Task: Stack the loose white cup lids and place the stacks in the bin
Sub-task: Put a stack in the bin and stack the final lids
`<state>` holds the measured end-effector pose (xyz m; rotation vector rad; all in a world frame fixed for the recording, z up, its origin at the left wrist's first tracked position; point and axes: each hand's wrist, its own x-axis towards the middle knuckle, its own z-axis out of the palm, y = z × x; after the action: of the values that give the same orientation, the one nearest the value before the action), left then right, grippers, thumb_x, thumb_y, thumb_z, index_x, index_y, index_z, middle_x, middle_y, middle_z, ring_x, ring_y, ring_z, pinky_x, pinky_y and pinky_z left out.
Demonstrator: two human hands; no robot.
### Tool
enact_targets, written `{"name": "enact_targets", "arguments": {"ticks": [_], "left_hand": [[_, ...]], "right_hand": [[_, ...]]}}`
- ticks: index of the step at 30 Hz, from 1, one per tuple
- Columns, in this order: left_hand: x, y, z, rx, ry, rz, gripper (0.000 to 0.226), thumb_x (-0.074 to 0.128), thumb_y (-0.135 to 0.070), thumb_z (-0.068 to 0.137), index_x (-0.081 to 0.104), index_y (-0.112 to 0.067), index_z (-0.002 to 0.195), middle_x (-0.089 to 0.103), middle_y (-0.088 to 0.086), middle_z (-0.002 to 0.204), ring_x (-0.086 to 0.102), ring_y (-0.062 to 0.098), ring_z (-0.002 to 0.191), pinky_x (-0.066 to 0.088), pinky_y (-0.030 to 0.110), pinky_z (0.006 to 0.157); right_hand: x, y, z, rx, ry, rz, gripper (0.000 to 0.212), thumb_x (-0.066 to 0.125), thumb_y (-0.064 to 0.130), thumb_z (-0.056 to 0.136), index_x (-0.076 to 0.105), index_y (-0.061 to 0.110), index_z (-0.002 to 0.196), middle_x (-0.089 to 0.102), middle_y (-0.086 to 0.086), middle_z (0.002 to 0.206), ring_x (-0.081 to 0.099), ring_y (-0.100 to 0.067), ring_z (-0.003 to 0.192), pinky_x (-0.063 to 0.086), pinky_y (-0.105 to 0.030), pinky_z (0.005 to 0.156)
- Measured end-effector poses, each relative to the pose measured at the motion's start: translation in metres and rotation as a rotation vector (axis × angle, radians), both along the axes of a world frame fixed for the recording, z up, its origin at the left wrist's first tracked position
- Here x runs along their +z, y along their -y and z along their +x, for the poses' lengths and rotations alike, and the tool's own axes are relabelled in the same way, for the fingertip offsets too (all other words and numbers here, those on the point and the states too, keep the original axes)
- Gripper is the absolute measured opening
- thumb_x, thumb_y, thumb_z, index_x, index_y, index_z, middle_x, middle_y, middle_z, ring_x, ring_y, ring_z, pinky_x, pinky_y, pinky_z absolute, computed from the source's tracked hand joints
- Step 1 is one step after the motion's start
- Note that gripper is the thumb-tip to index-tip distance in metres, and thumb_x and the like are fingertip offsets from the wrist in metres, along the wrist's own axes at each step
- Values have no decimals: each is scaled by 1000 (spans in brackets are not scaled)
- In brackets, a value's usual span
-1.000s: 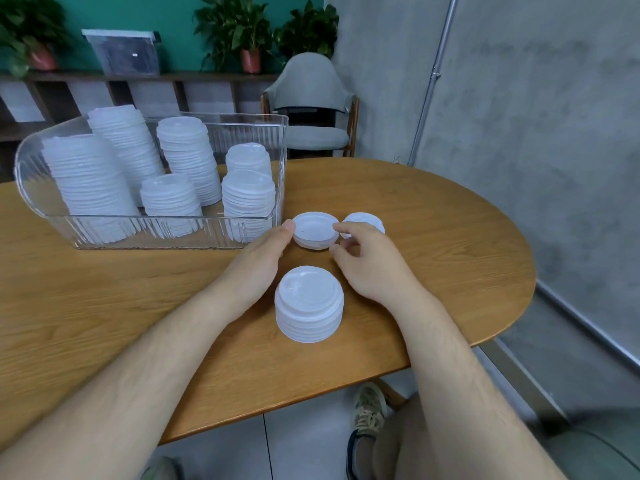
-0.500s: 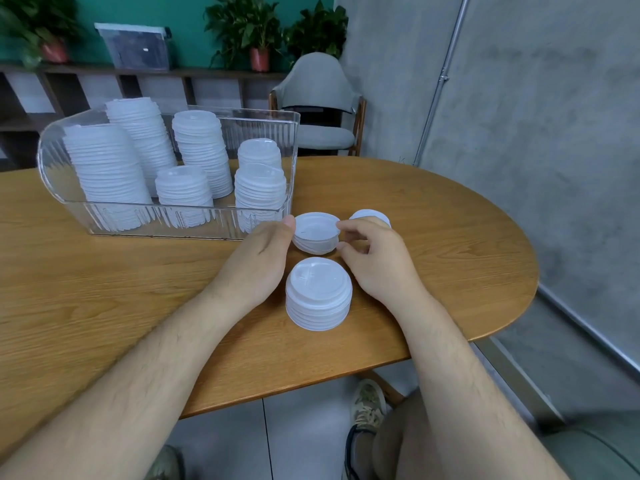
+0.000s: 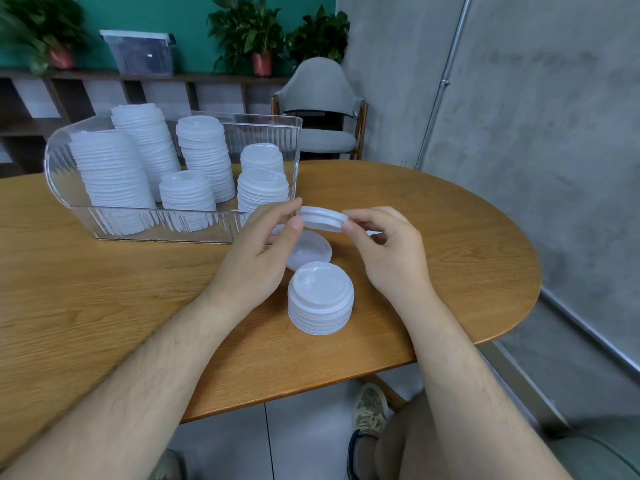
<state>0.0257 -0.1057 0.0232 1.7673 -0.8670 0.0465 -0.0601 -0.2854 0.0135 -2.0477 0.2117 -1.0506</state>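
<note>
Both hands hold one white cup lid (image 3: 323,218) in the air above the table. My left hand (image 3: 263,251) pinches its left edge and my right hand (image 3: 384,247) pinches its right edge. Under it another loose lid (image 3: 311,251) lies flat on the wood, partly hidden by my left hand. A short stack of lids (image 3: 320,303) stands on the table just in front of the hands. A sliver of a further lid (image 3: 372,233) shows behind my right hand. The clear plastic bin (image 3: 173,223) sits to the left rear, holding several lid stacks.
The oval wooden table (image 3: 450,237) curves away to the right, its front edge close behind the short stack. A grey chair (image 3: 322,109) stands beyond the table. Shelves with potted plants line the green back wall. My shoes show below the table edge.
Both hands have lifted a lid off the table; one second ago they rested beside the lids lying flat. The view has shifted a little to the left.
</note>
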Motion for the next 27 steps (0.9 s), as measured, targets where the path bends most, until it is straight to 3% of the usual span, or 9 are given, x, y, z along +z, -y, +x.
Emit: {"name": "enact_targets", "arguments": {"ticks": [5, 9, 11, 15, 20, 23, 27], "left_hand": [[-2, -2, 3, -12, 85, 10, 51, 66, -21, 97, 52, -32, 144, 50, -22, 135, 47, -5, 128, 45, 22, 103], [4, -5, -2, -38, 73, -55, 65, 76, -13, 89, 50, -29, 146, 49, -18, 137, 52, 0, 125, 45, 13, 98], [7, -8, -5, -35, 95, -36, 70, 80, -15, 85, 49, -28, 147, 49, -16, 137, 52, -1, 121, 43, 9, 94], [6, -14, -10, -27, 179, 80, 75, 84, -22, 80, 49, -27, 147, 48, -22, 130, 51, -5, 115, 41, 8, 93], [6, -21, -16, -79, 146, 111, 72, 86, -39, 75, 56, -32, 139, 51, -16, 122, 53, 0, 111, 41, 10, 91], [6, -27, -16, -135, 129, 162, 70, 82, -62, 66, 59, -42, 129, 54, -18, 118, 54, 0, 112, 40, 13, 91], [1, -31, -14, -177, 89, 221, 64, 74, -67, 63, 61, -48, 123, 56, -19, 118, 53, -1, 114, 39, 18, 91]], "right_hand": [[5, -4, -6, 42, 48, 47, 18, 73, 17, 93, 76, 22, 109, 69, 9, 99, 65, -8, 93, 51, -20, 77], [9, -8, -10, 108, 66, 173, 25, 71, 18, 95, 70, 33, 114, 71, 7, 94, 68, -17, 92, 57, -43, 83], [11, -11, -15, 132, 95, 173, 24, 67, 15, 97, 70, 32, 115, 70, 7, 89, 68, -18, 85, 58, -42, 80], [12, -16, -28, 180, 109, 143, 21, 60, 12, 101, 73, 19, 116, 71, 0, 97, 66, -11, 78, 53, -27, 74], [8, -13, -46, 258, -11, 161, 20, 67, 25, 95, 72, 28, 115, 67, -4, 108, 65, -23, 94, 55, -49, 85], [7, -10, -54, 354, -101, 210, 35, 77, 33, 84, 69, 27, 117, 65, -1, 121, 63, -23, 103, 52, -45, 79], [2, -6, -58, 375, -261, 103, 54, 83, 30, 81, 64, 20, 130, 67, 9, 125, 62, -12, 117, 52, -37, 87]]}}
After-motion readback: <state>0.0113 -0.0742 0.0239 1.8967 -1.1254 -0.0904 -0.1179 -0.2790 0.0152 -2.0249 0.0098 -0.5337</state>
